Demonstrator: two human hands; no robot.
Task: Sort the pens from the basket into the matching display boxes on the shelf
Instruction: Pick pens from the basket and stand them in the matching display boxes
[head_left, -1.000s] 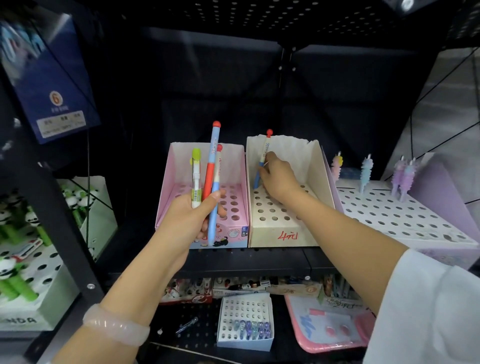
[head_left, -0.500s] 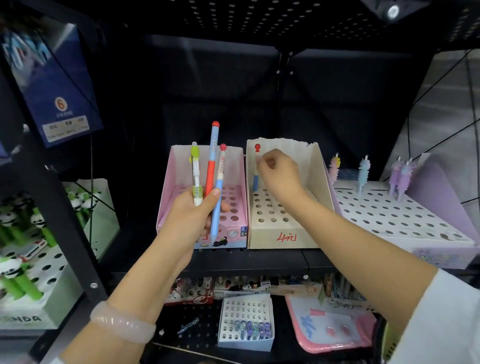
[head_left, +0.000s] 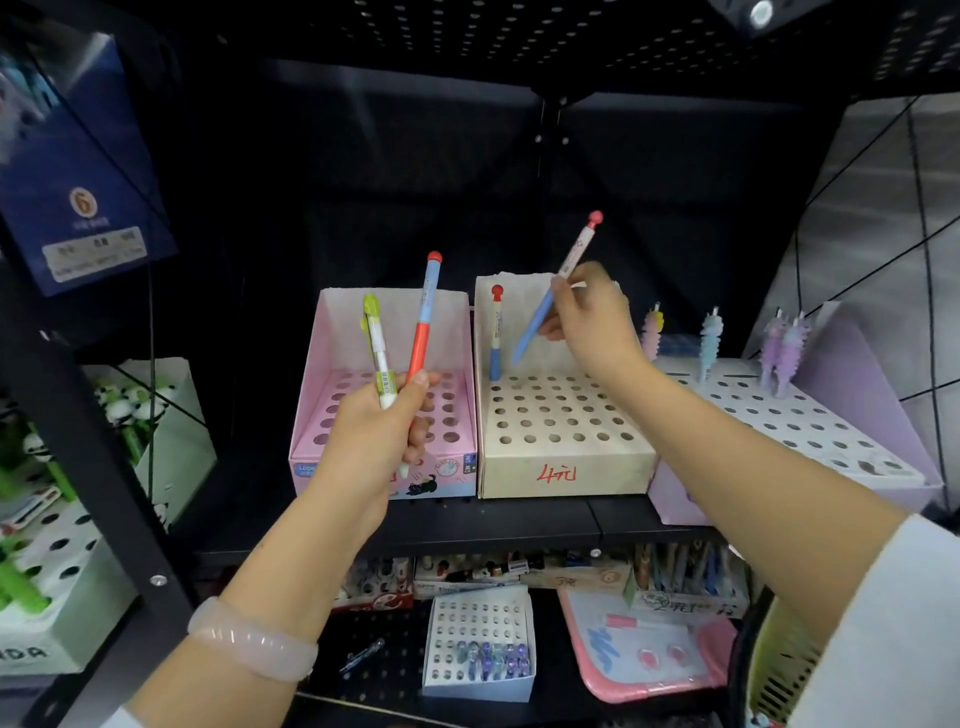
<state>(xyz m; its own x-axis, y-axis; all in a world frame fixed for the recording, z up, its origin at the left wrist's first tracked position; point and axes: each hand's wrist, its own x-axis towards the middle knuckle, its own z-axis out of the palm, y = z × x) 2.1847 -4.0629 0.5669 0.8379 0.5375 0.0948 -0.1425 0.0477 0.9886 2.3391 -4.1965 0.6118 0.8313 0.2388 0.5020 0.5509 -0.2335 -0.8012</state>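
My left hand (head_left: 382, 421) grips two pens upright in front of the pink display box (head_left: 332, 338): a green-topped white pen (head_left: 376, 353) and a red-and-blue pen with a red knob (head_left: 422, 322). My right hand (head_left: 592, 317) pinches a blue-and-white pen with a red knob (head_left: 558, 286), tilted, its blue tip above the back rows of the beige display box (head_left: 566, 457). One matching pen (head_left: 496, 332) stands upright in that box's back left hole.
A lilac display box (head_left: 810, 421) on the right holds several fuzzy pastel pens. Panda pens fill a white box (head_left: 62, 571) at left. A yellow basket (head_left: 779, 665) shows at lower right. The lower shelf carries a small white pen box (head_left: 478, 644) and a pink tray (head_left: 644, 649).
My right hand let go of the pen standing in the beige box, took the blue-and-white pen from my left hand, and now holds it over the beige box. Left hand holds two pens.
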